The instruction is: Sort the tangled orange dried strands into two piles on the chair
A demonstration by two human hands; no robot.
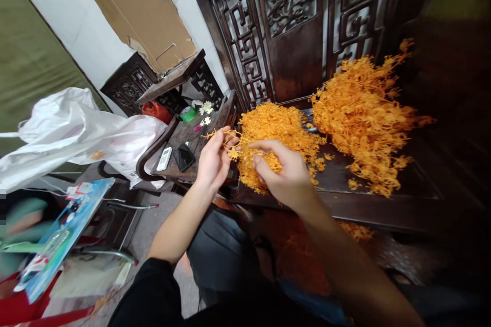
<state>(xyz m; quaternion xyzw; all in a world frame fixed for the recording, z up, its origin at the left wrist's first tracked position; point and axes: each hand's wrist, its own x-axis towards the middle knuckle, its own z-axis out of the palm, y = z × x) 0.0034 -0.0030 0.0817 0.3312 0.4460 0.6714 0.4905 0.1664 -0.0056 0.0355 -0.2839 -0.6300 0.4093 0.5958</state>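
My left hand (215, 158) is closed on a thin orange artificial flower stem (229, 135), pinched between the thumb and fingers. Some of its small branches stick out to the left of the thumb, and a little blossom hangs below the fingers. To the right, my right hand (286, 171) hovers in front of a heap of orange artificial flowers (274, 117). Its thumb and index finger are bent and slightly apart, with nothing clearly seen between them. A second, larger heap of the same orange flowers (364, 117) lies farther right on the dark carved wooden bench (333, 179).
On the side table to the left lie a black phone (184, 157), a white device (164, 159), green tape (187, 114) and white flowers (206, 108). White plastic bags (76, 127) hang beyond. A blue-topped folding table (72, 230) stands lower left, beside another person's blurred arm (26, 222).
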